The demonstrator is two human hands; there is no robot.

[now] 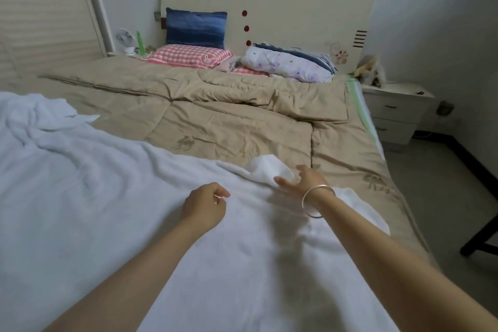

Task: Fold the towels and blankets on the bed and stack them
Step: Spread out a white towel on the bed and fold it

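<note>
A large white towel (94,183) lies spread and wrinkled over the near half of the bed. Its far right corner (269,167) is bunched up. My right hand (299,179), with a silver bangle on the wrist, is spread open with the fingers touching that bunched corner. My left hand (206,203) hovers over the towel's middle with its fingers curled; I see no cloth in its grip.
A tan quilt (229,105) covers the bed beyond the towel. At the headboard (296,13) lie a blue pillow (195,27), a pink checked pillow (188,55) and a rolled floral blanket (288,63). A white nightstand (396,108) stands to the right, beside grey floor.
</note>
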